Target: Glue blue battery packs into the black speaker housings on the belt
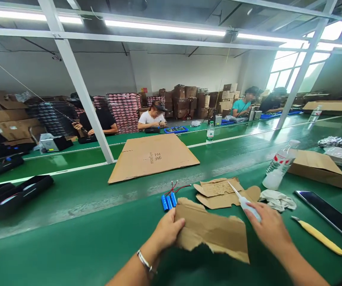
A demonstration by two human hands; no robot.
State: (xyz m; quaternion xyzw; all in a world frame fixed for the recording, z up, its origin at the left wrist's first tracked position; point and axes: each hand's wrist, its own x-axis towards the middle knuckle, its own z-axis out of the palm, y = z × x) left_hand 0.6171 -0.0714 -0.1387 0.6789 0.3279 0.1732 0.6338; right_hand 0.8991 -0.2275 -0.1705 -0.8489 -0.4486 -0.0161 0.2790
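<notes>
My left hand (166,230) grips the left end of a torn piece of cardboard (212,230), thumb on top, tilted above the green work surface (84,238). My right hand (268,224) is closed around a pointed tool with a white handle (250,207). Its thin tip points away, over a second torn piece of cardboard (218,191) lying flat. Just past my left hand lie several blue batteries (168,201) with red and black wires. To the right of my right hand rests a tool with a yellow handle (318,235) and a short metal tip.
A large flat cardboard sheet (156,157) lies farther off. On the right are a plastic bottle (280,167), a crumpled white cloth (278,200), a phone (332,212) and a folded cardboard box (318,165). Black cases (16,194) sit at left. Several people work across the line.
</notes>
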